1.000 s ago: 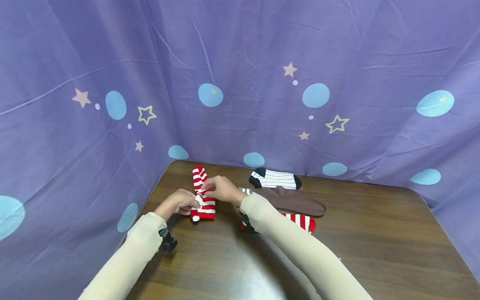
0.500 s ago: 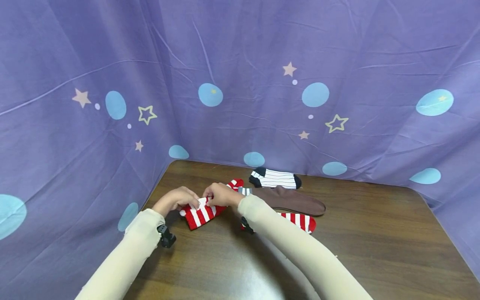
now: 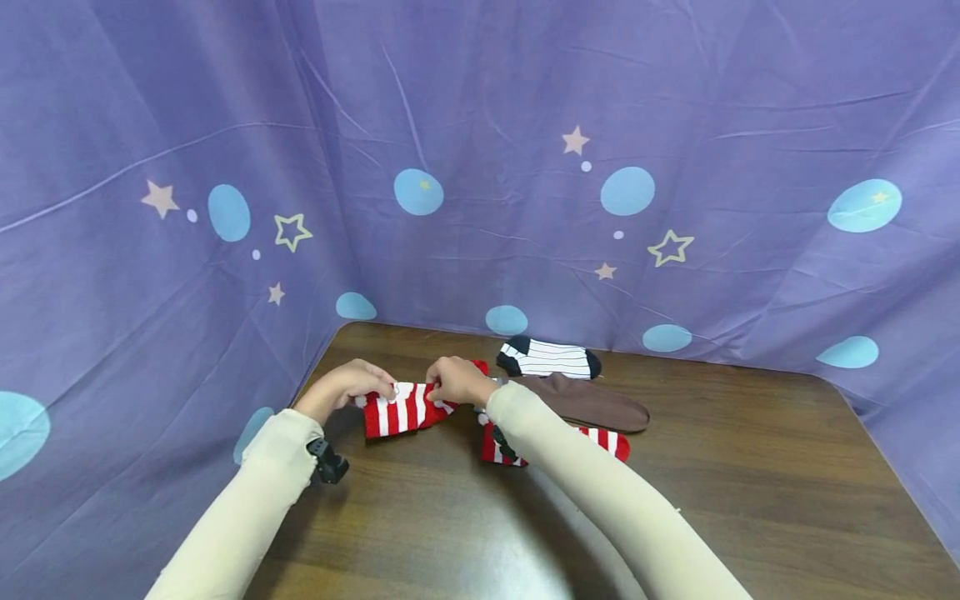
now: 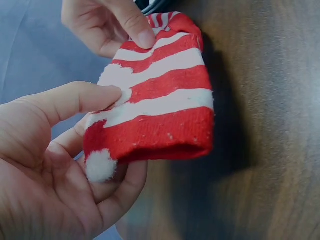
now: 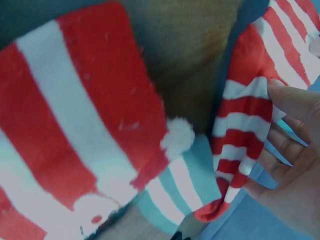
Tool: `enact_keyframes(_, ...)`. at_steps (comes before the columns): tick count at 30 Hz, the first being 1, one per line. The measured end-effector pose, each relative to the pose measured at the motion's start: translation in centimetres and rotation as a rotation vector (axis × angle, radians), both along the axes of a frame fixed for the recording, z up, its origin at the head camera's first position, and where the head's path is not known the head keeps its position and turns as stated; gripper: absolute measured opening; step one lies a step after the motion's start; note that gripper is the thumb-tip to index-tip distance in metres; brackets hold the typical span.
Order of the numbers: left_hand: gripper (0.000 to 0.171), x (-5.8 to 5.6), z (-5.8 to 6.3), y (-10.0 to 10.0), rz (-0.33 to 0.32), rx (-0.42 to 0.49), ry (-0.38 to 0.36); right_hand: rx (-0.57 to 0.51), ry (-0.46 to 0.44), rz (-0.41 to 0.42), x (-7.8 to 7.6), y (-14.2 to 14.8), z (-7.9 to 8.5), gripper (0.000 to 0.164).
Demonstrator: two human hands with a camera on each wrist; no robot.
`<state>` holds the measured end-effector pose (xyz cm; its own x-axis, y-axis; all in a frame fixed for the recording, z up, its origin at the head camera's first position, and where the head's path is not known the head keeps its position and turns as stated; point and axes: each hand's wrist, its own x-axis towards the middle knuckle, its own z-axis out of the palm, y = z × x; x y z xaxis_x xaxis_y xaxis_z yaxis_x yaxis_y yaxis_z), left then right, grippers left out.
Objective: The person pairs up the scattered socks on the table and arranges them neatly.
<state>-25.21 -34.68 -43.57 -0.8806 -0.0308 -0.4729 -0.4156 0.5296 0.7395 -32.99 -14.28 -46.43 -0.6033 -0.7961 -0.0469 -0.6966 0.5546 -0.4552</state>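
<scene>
A red-and-white striped sock (image 3: 397,412) with a white pompom near its cuff is held over the left part of the table. My left hand (image 3: 347,388) pinches its edge near the cuff; in the left wrist view the thumb lies on top of the sock (image 4: 170,80) and fingers lie beneath. Farther along, my right hand (image 3: 459,381) pinches the sock around its middle. In the right wrist view, the toe end droops below the right hand (image 5: 295,145). Close to my right forearm lies a similar red-and-white sock (image 5: 85,110), partly hidden in the head view.
A brown sock (image 3: 585,402) and a white sock (image 3: 558,360) with black toe and heel lie at the table's back. A grey-and-white striped sock cuff (image 5: 180,190) shows beside the second striped sock. Purple curtain (image 3: 480,208) borders the wooden table (image 3: 750,475).
The striped sock has turned from pointing away to lying crosswise, its toe swinging right. My hands keep hold of it, and the cuff has risen slightly in the last half second.
</scene>
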Motion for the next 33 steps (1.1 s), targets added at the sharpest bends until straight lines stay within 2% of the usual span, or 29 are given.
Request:
enact_keyframes(4,0.033,-0.3,0.6,-0.4,0.047,0.048,0.014,-0.028,0.036,-0.026,-0.5,0.6,0.5,0.010)
enact_keyframes(9,0.027,-0.5,1.3,-0.7,0.068,0.086,0.034,-0.077,0.063,-0.048,-1.0,1.0,1.2,0.009)
enact_keyframes(17,0.041,-0.8,1.9,-1.3,0.092,0.132,0.098,-0.149,-0.001,-0.068,-1.9,1.7,2.1,0.008)
enact_keyframes(25,0.033,-1.1,2.4,-1.5,0.116,0.208,0.162,-0.199,0.014,-0.072,-2.7,2.7,3.4,0.009)
enact_keyframes(27,0.033,-1.2,2.7,-1.5,0.128,0.214,0.188,-0.209,-0.009,-0.079,-2.9,2.9,3.8,0.010)
enact_keyframes(33,0.047,-1.6,3.0,-1.4,0.166,0.245,0.274,-0.235,-0.027,-0.074,-3.8,4.1,4.8,0.012)
